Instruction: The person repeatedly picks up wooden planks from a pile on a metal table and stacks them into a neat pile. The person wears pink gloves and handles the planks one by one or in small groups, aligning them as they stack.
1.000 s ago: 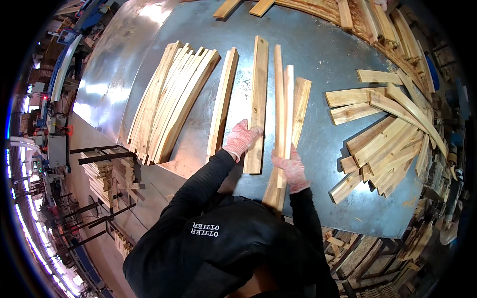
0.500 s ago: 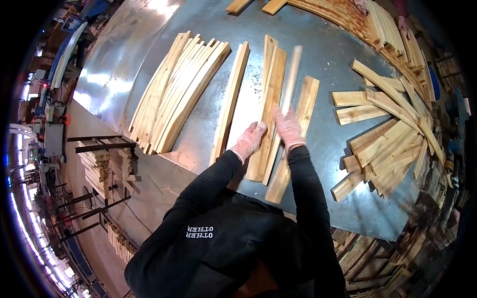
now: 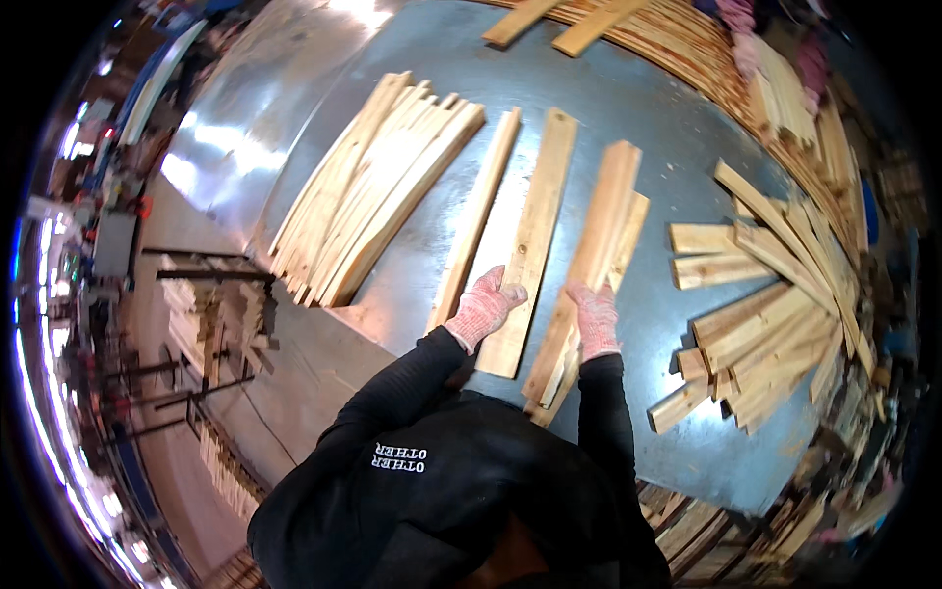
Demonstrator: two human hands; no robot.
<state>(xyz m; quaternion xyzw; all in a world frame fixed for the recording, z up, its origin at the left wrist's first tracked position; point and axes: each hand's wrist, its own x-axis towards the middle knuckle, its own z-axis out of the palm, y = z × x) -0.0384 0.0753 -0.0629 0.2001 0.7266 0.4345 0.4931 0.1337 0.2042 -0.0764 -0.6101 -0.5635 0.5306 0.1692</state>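
Note:
Both my hands wear pinkish work gloves. My left hand [image 3: 485,306] is closed on the edge of a knotty wooden board [image 3: 542,211], its thumb lying over the top face. Farther right, my right hand [image 3: 595,320] grips the right edge of another wooden board [image 3: 601,221]. That board overlaps a further board [image 3: 634,228] showing along its right side. A narrow wooden strip [image 3: 478,211] lies alone left of my left hand. Beyond it stands a row of boards on edge [image 3: 378,187], packed close together.
The metal table [image 3: 677,172] carries a fanned heap of short boards [image 3: 775,329] on the right. Two planks [image 3: 599,25] lie at the far edge. A co-worker's gloved hand [image 3: 748,57] rests by stacked strips at the far right. Below, on the left, a rack holds more wood [image 3: 191,319].
Boards that were together between my hands are now apart: one stays with my left hand, another lies to the right under my right hand. The view has shifted slightly.

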